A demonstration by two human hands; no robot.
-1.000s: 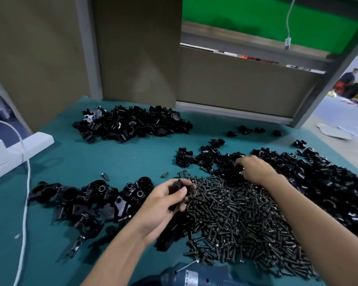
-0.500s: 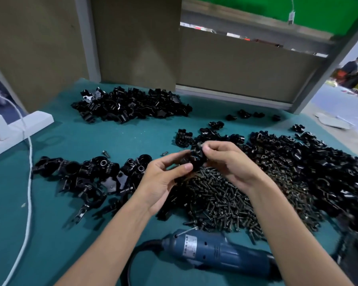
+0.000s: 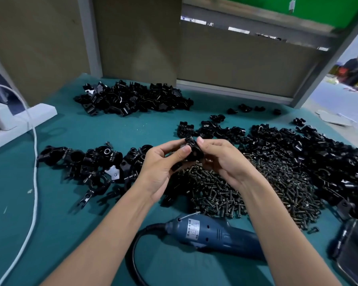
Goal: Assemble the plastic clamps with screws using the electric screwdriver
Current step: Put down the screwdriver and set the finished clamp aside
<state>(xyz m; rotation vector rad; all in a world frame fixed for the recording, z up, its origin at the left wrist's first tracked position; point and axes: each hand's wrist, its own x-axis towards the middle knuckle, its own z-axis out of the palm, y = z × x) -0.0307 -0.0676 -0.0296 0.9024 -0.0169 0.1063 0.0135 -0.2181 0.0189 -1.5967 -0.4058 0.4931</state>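
Observation:
My left hand (image 3: 161,168) and my right hand (image 3: 221,159) meet above the table and together pinch a black plastic clamp (image 3: 193,148) between thumbs and fingers. Below them spreads a heap of dark screws (image 3: 236,188). The blue electric screwdriver (image 3: 213,234) lies on the green mat near me, under my right forearm. Loose clamp halves form a big pile (image 3: 318,153) at the right and another pile (image 3: 132,98) at the back. Assembled clamps (image 3: 87,159) lie at the left.
A white cable (image 3: 34,162) runs down the left side from a white power strip (image 3: 19,120). A dark flat object (image 3: 353,250) lies at the near right edge. Board walls close the back of the bench. A person stands far off at the right.
My right hand came back from the clamp pile with a part and joined my left hand. Both hands rose slightly and hold the clamp together. The view tilted down, showing the screwdriver.

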